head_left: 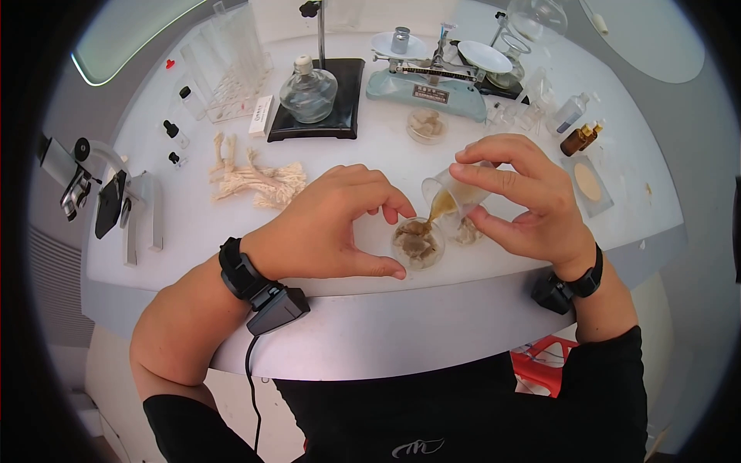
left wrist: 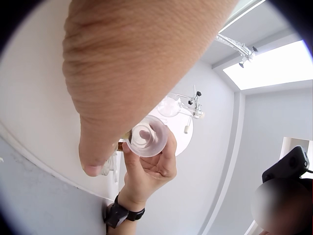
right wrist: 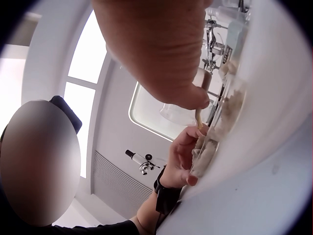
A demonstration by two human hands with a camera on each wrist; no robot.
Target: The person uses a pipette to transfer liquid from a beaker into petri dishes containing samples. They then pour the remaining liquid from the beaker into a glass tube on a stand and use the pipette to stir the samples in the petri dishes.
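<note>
The right hand grips a clear cup and tilts it to the left. Brown liquid runs from its rim into a round clear dish holding greyish-brown pieces. The left hand is beside that dish, thumb and forefinger spread around its left side; contact is hard to tell. The left wrist view looks into the mouth of the cup, held by the right hand. In the right wrist view, the left hand is by the dish.
Behind are a balance, a glass burner on a black stand base and another dish. Pale stringy roots lie left, beyond them a microscope. Brown bottles stand right. A third dish is partly under the cup.
</note>
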